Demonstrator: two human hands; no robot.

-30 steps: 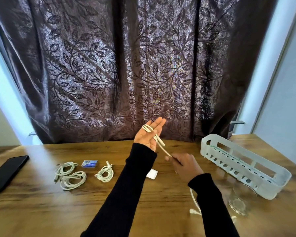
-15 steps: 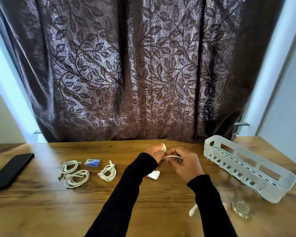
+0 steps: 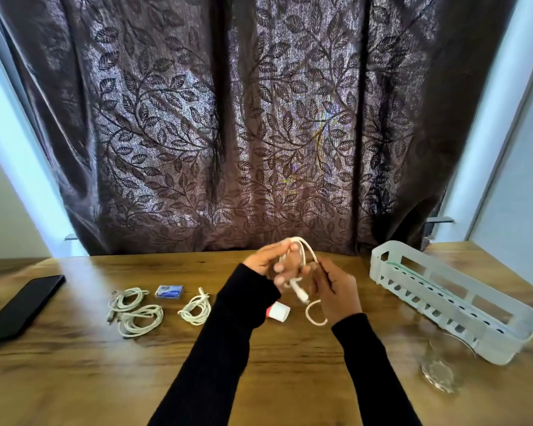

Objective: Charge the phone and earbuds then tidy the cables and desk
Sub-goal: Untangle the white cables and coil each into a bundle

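Observation:
Above the middle of the wooden desk (image 3: 74, 379), my left hand (image 3: 274, 262) grips a coiled bundle of white cable (image 3: 308, 250). My right hand (image 3: 336, 287) pinches the loose end of the same cable, whose tail loops down below it. A white plug hangs between the two hands. Three coiled white cables lie to the left: two (image 3: 136, 312) touching each other and one (image 3: 196, 309) apart. A black phone (image 3: 22, 305) lies at the far left with a cable end at its near corner. A small white charger block (image 3: 279, 312) sits under my left wrist.
A small blue box (image 3: 169, 292) lies between the coils. A long white slotted plastic basket (image 3: 450, 299) stands at the right. A clear glass (image 3: 443, 367) stands near the basket's front end. A dark leaf-patterned curtain (image 3: 259, 118) hangs behind the desk.
My left hand, raised flat with cable wound round its fingers, came down and closed on the coil. My right hand moved in beside it, and the cable's trailing end lifted off the desk.

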